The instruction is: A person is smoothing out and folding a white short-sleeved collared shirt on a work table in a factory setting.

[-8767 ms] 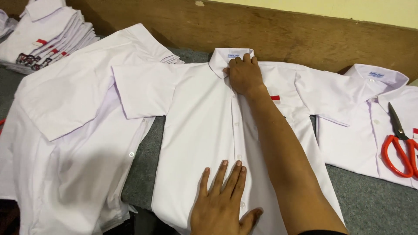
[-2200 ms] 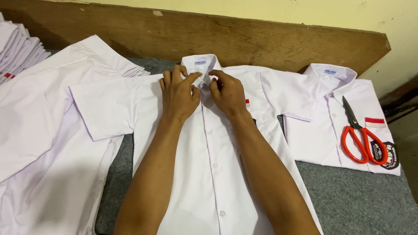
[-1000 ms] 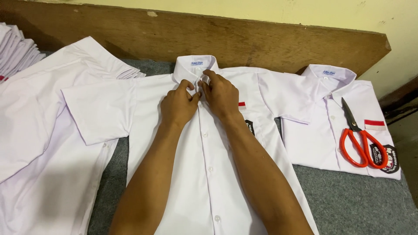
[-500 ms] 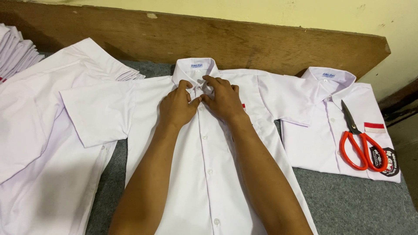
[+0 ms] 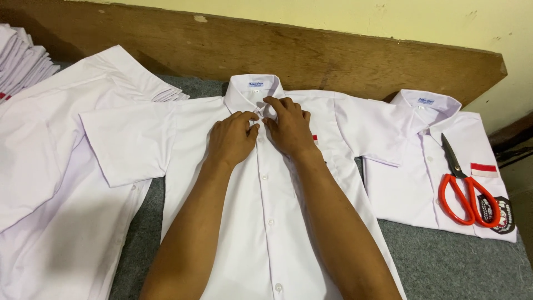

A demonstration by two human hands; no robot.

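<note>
1. Barely anything has shifted over the last half second: both hands stay bunched together at the neck of the middle shirt, and the whole scene has slid a touch rightward in the head view.
2. Head view, and the left hand [image 5: 232,140] lies knuckles-up on the chest of the white shirt [image 5: 266,211], fingertips curled in and pinching the placket cloth just under the collar [image 5: 252,89].
3. Right hand [image 5: 288,126] sits just beside it, touching it, index finger reaching up onto the collar's right point while thumb and fingers nip the fabric at the top button; the button itself is hidden under the fingers.
4. That shirt lies flat and face up on the grey felt table [image 5: 455,266], collar at the far side against the wooden board [image 5: 333,55], short sleeves spread left and right, a row of buttons running toward the near edge.
5. Over on the right, a second white shirt [image 5: 416,178] with a red-and-white badge, and red-handled scissors [image 5: 463,186] resting on it, blades pointing far.
6. On the left, another open shirt [image 5: 50,183] is spread out, and a stack of folded shirts [image 5: 22,61] sits at the far left corner.
</note>
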